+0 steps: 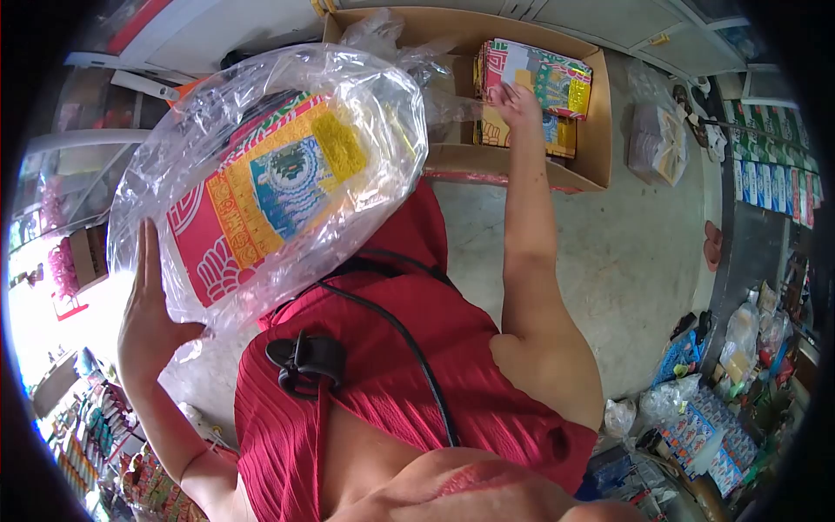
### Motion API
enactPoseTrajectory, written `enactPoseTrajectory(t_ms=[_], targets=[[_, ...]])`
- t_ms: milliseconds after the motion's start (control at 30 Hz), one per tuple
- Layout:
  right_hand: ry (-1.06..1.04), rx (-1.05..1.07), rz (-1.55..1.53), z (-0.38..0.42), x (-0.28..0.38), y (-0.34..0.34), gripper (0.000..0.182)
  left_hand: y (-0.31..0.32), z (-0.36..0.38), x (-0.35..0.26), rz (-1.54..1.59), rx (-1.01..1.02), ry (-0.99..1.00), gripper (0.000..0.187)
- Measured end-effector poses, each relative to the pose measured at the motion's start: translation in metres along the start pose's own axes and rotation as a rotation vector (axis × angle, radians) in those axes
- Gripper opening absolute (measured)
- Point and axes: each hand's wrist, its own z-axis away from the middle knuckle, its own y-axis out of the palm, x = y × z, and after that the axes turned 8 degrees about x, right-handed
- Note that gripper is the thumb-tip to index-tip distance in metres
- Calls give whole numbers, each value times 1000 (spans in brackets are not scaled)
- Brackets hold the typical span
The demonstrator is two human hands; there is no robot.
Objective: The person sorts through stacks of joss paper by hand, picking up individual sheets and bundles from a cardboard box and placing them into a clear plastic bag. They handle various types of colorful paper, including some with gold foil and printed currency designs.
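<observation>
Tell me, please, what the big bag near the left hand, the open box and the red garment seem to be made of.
The big bag looks like thin, glossy clear plastic film: prints show through it, with bright creases. The open box seems to be matte cardboard, being plain brown with stiff, straight walls. The red garment looks like soft, finely crinkled fabric; the fibre cannot be told.

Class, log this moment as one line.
Left hand: open, against clear bag | Right hand: on printed stack in box | Bag: printed packs inside
</observation>
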Motion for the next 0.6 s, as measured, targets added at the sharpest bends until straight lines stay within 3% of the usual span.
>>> enactPoseTrajectory(t_ms=[100,167,233,300,367,467,600], targets=[[-10,-217,-185,-77,6,-90,21,-7,10,-4,38,-43,-40,141],[12,-351,-243,-71,19,-94,26,-17,17,-7,-46,-92,-25,141],[-6,-386,-157,-76,24,-104,26,-23,19,-14,94,-77,-82,139],[-25,-423,-74,-84,25,-109,26,-26,21,-16,12,-122,88,137],[-58,-453,-239,-93,27,-112,24,-24,21,-22,64,-144,37,138],[49,-563,-124,-98,34,-114,20,-28,21,-25,-59,-122,16,138],[27,-538,-152,-104,37,-118,15,-30,20,-30,-59,-105,24,133]])
